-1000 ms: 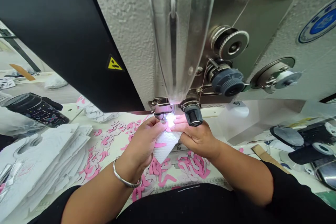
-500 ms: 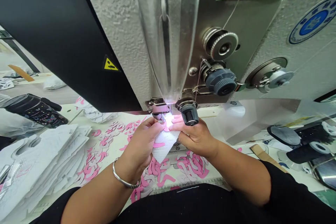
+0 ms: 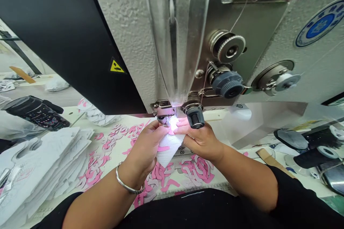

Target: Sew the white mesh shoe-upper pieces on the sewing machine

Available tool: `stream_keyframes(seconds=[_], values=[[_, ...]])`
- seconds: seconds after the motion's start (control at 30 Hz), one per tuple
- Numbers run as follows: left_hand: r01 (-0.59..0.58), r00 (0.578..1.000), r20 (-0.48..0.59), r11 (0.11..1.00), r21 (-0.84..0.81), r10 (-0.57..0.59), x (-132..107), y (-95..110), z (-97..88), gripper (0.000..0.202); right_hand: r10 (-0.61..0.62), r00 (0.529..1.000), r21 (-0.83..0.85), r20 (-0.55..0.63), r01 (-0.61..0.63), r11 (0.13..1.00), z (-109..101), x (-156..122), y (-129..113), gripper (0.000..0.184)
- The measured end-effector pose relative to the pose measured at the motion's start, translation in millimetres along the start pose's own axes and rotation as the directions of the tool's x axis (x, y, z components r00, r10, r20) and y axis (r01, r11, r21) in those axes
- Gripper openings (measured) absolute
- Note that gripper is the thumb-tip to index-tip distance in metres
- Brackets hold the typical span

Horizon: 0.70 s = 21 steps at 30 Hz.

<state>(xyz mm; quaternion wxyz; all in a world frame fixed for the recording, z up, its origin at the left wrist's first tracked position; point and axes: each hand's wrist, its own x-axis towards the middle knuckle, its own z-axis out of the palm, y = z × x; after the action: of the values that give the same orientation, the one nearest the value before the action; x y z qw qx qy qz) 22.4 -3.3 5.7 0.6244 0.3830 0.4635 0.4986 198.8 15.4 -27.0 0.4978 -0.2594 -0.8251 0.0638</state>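
Observation:
My left hand [image 3: 145, 146] and my right hand [image 3: 201, 141] pinch a white perforated fabric piece [image 3: 169, 149] from either side. A pink strip [image 3: 163, 148] lies across that piece, partly under my left thumb side. The fabric's upper edge reaches under the sewing machine's presser foot [image 3: 163, 113], lit by a bright lamp. My fingertips sit just below the foot, and they hide the needle point. A black knob [image 3: 195, 118] stands right next to my right fingers. A silver bangle [image 3: 128, 182] circles my left wrist.
The grey sewing machine head [image 3: 129, 32] fills the top of the view. A stack of white cut pieces [image 3: 40, 161] lies at left. Pink-and-white scraps [image 3: 195, 171] cover the table below my hands. A black patterned bottle [image 3: 34, 118] lies far left, and dark spools [image 3: 315, 157] sit at right.
My hands and the fabric stay at the foot in nearly the same grip. The whole view shifts only slightly as my head moves.

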Motion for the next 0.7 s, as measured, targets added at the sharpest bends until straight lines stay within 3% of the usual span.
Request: stream_keyframes(seconds=[0.7], values=[[-0.032, 0.999, 0.024, 0.996, 0.079, 0.030, 0.9, -7.8, -7.2, 0.017, -0.008, 0.999, -0.004, 0.037, 0.008, 1.000, -8.5, 6.0, 4.6, 0.034]])
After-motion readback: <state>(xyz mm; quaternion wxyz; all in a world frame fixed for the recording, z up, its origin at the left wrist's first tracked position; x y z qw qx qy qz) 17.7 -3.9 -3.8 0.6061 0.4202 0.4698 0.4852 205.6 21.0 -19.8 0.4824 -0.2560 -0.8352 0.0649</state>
